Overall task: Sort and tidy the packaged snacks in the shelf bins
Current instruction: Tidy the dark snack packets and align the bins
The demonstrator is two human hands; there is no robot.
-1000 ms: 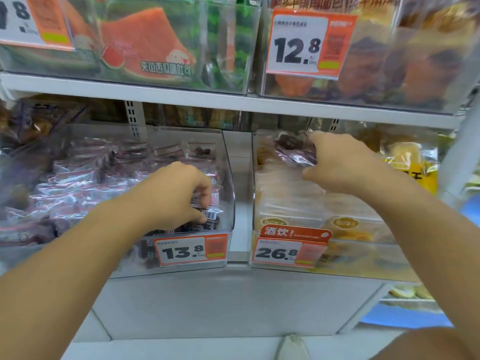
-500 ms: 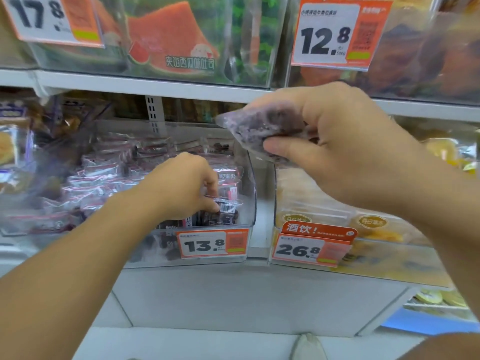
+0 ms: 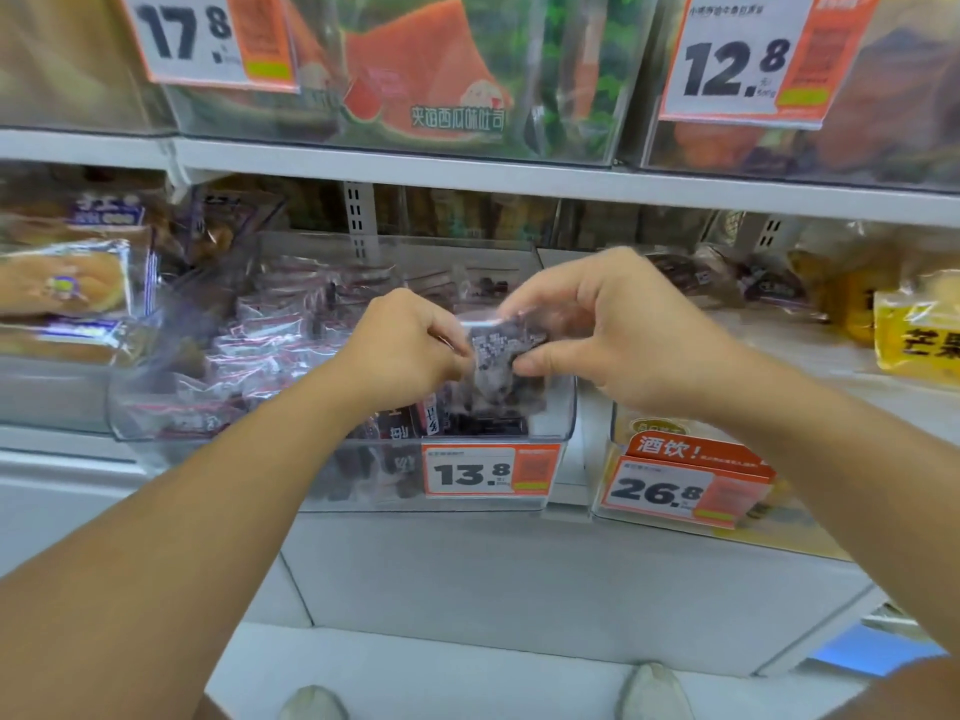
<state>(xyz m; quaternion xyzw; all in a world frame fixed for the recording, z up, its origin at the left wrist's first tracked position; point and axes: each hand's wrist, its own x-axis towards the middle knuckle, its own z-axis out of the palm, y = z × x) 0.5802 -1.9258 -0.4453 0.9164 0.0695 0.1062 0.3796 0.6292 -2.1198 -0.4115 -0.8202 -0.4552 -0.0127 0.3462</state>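
A small clear packet with a dark purple snack point(image 3: 500, 356) hangs over the right front of the clear middle bin point(image 3: 563, 423), which is tagged 13.8 and full of similar purple packets point(image 3: 280, 356). My right hand point(image 3: 613, 335) pinches the packet's right side between thumb and fingers. My left hand point(image 3: 410, 350) pinches its left edge. More purple packets point(image 3: 727, 283) lie at the back of the right bin point(image 3: 613, 459), tagged 26.8, on top of pale yellow packs.
A left bin holds bread rolls point(image 3: 67, 283). Yellow bags point(image 3: 919, 335) sit far right. The upper shelf point(image 3: 519, 179) carries bins of watermelon-print toast point(image 3: 426, 80) and dark pastries, tagged 17.8 and 12.8. My shoes point(image 3: 652, 693) show below.
My right hand lifted a purple packet out of the right bin and carried it left and down over the middle bin. My left hand left the packets it touched and took the packet's left edge.
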